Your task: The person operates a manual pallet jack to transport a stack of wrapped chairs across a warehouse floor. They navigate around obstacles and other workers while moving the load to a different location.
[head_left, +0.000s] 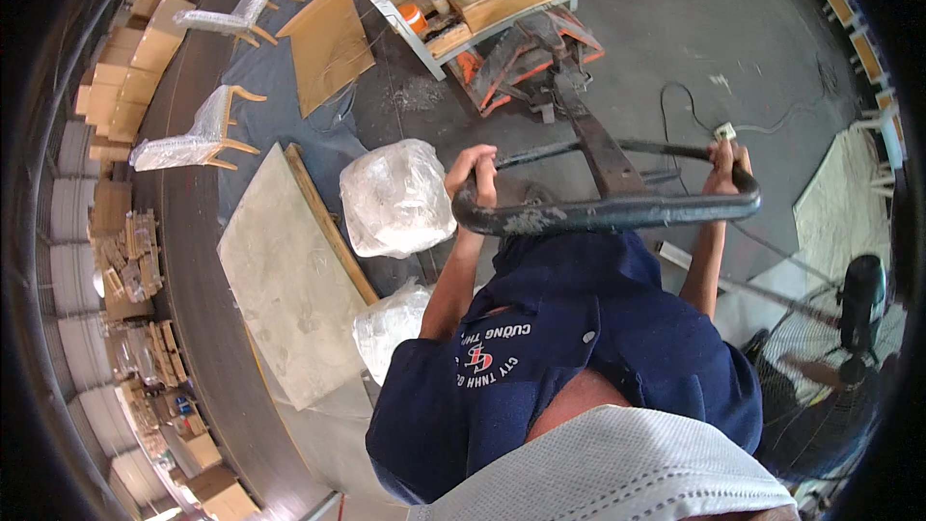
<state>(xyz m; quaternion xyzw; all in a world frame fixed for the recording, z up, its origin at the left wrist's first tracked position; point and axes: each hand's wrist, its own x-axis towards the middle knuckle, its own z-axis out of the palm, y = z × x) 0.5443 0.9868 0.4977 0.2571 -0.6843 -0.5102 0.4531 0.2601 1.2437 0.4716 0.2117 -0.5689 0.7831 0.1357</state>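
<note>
Hands grip the looped black handle (608, 212) of an orange pallet jack (526, 58): the left hand (473, 174) is clenched over the handle's left bend, the right hand (728, 159) wrapped around its right bend, apparently also pinching a small white plug (725, 131). Left of the handle sits a plastic-wrapped bundle (395, 198); beyond it, a wooden board (289, 289).

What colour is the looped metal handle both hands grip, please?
Black looped handle, paint worn grey in patches; head view.
</note>
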